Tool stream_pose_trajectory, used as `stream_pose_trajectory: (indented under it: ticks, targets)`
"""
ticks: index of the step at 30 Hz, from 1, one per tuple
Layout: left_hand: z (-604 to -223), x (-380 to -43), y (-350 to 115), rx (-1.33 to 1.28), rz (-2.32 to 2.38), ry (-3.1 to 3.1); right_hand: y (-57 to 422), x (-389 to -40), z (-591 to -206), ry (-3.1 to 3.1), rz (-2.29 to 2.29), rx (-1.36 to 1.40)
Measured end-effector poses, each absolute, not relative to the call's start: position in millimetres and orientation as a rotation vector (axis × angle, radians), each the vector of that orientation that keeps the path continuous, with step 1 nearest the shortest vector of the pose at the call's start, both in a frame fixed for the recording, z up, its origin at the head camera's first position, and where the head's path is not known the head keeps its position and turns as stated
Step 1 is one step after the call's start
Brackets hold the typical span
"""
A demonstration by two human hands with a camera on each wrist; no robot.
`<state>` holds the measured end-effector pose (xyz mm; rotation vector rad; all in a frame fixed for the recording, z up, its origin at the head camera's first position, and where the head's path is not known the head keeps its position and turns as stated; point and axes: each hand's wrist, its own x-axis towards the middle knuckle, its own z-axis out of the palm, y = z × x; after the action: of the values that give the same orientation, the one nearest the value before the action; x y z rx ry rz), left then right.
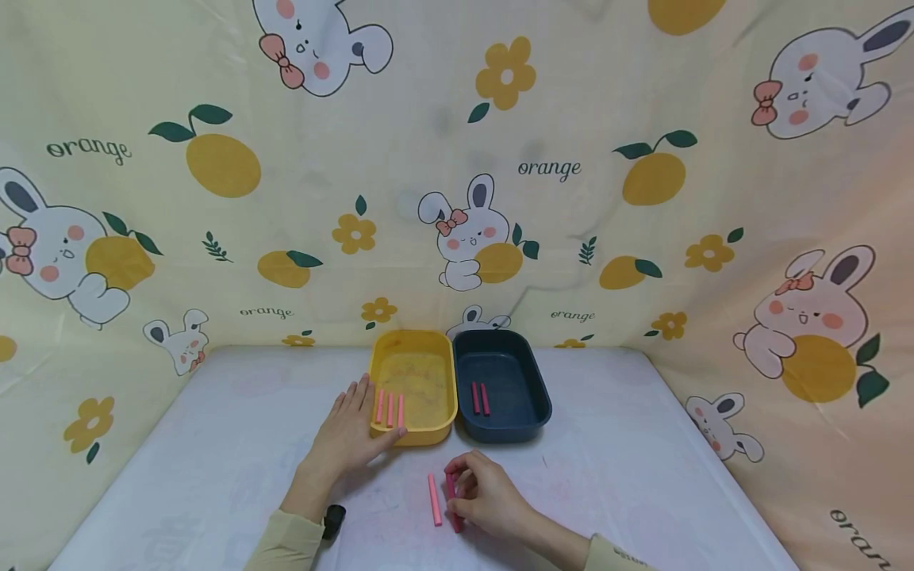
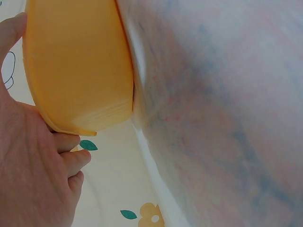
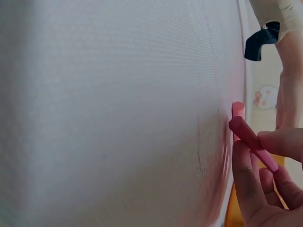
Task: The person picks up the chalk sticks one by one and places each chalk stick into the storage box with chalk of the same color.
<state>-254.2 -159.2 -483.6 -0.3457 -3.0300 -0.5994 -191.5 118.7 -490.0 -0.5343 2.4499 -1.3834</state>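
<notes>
My right hand (image 1: 493, 496) pinches a dark pink chalk stick (image 3: 247, 134) between thumb and fingers, low over the white table. Just left of it lies a light pink chalk stick (image 1: 435, 501). With fingers along the left side and thumb on the front rim, my left hand (image 1: 347, 431) rests against the near left corner of a yellow tray (image 1: 421, 373). In that tray lie three light pink chalk sticks (image 1: 389, 411). The navy tray (image 1: 510, 365) beside it holds two dark pink chalk sticks (image 1: 485, 400).
Both trays stand side by side near the back of the white table (image 1: 628, 460). Behind and at the sides hangs a cream cloth (image 1: 400, 151) with rabbits and oranges. A black band (image 1: 333, 522) is on the left wrist.
</notes>
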Motion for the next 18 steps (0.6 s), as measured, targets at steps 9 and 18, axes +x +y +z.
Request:
stream_pose_trajectory:
  ticks: [9,18]
  targets:
    - [-483.7,-254.2,-159.0,-0.332,-0.603,-3.035,120.5,-190.9,-485.3,2.447,-1.461,-0.522]
    - [-482.9,-254.6,-159.4,-0.348,-0.593,-3.035,125.2,-196.1,-477.2,2.509,-1.585,-0.512]
